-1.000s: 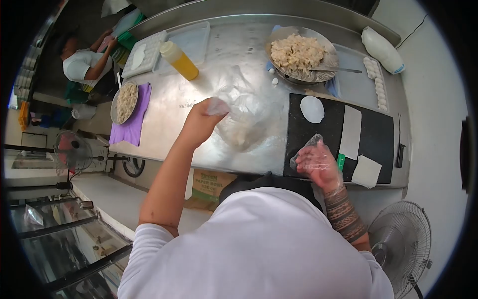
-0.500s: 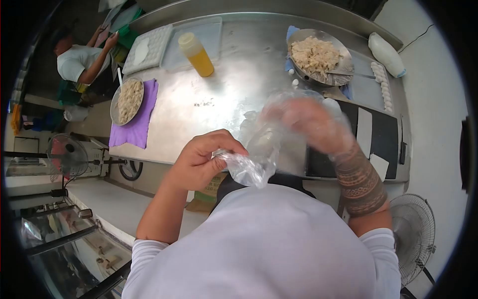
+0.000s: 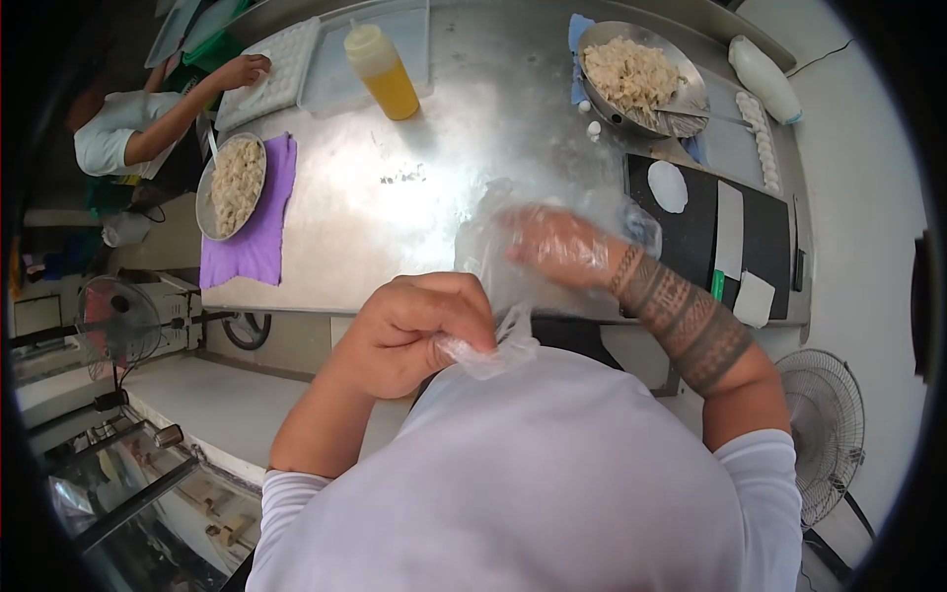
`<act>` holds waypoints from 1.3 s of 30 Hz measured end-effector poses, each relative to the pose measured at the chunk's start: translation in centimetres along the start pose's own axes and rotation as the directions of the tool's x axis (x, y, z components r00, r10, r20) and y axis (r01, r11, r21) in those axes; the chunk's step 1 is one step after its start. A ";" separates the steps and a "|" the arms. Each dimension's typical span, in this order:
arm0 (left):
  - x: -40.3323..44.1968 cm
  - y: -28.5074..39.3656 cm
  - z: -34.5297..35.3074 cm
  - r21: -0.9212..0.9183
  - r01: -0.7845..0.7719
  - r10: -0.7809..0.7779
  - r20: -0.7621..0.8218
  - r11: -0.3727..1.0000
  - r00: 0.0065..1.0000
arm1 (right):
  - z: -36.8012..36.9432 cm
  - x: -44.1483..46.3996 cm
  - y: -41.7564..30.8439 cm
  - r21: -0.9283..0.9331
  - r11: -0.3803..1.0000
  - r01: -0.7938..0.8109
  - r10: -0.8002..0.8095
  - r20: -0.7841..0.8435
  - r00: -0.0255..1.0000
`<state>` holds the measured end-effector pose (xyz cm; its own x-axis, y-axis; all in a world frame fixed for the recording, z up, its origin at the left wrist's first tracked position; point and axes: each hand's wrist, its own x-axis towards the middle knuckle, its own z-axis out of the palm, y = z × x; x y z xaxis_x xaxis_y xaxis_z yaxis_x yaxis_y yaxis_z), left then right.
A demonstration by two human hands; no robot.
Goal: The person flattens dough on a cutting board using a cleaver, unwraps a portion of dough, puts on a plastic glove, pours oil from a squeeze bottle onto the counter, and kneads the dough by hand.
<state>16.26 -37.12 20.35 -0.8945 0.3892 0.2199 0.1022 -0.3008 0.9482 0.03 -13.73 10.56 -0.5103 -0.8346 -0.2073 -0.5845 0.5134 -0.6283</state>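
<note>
Near the table's front edge, my left hand (image 3: 424, 331) pinches the gathered end of a clear plastic bag (image 3: 483, 222). My right hand (image 3: 557, 245), in a clear plastic glove, lies against the bag's wider part; its fingers are blurred and partly covered by plastic. Right of it is a black board (image 3: 695, 227) bearing a round white wrapper (image 3: 668, 186), a blade with a green handle (image 3: 718, 284) and a white square piece (image 3: 755, 299). Behind the board stands a metal bowl of pale filling (image 3: 631, 74).
An oil bottle (image 3: 383, 74) stands at the back beside a clear tray (image 3: 326, 79). A second bowl (image 3: 237, 187) rests on a purple cloth (image 3: 266, 242) at left. A co-worker (image 3: 138, 128) reaches over a white tray (image 3: 286, 74). A fan (image 3: 819, 424) stands at right.
My right hand has moved left from the board to the plastic bag. My left hand has come down and closer to my body, drawing out the bag's end. The co-worker's arm now reaches over the tray.
</note>
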 end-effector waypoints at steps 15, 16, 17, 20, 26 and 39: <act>0.2 0.1 6.9 0.058 -0.137 0.136 -0.720 0.989 0.680 | -9.1 -8.4 -5.3 0.616 0.508 0.602 -0.198 -0.597 0.778; 0.1 -0.3 7.3 0.083 -0.147 0.162 -0.708 0.986 0.687 | -8.8 -8.4 -5.6 0.633 0.485 0.603 -0.229 -0.574 0.786; -0.1 -0.8 7.7 0.106 -0.156 0.185 -0.696 0.982 0.694 | -8.6 -8.3 -5.9 0.650 0.463 0.602 -0.260 -0.550 0.794; 1.4 -0.4 10.9 0.128 -0.124 0.178 -0.734 0.984 0.656 | -7.5 -7.9 -5.3 0.416 0.746 0.521 -0.413 -0.324 0.851; 1.7 -0.7 15.5 0.087 -0.169 0.164 -0.837 0.982 0.521 | -2.2 -5.2 6.4 -0.227 0.928 0.297 -0.240 0.247 0.939; 4.6 -3.3 16.8 0.112 -0.040 0.110 -0.736 0.993 0.668 | -1.7 0.2 5.9 -0.357 0.864 0.354 -0.258 0.290 0.922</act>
<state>19.14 -19.71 22.06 -0.9067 -0.4137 0.0825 0.1861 -0.2166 0.9584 -4.64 -10.53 8.11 -0.1369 -0.9594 -0.2465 -0.9111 0.2196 -0.3487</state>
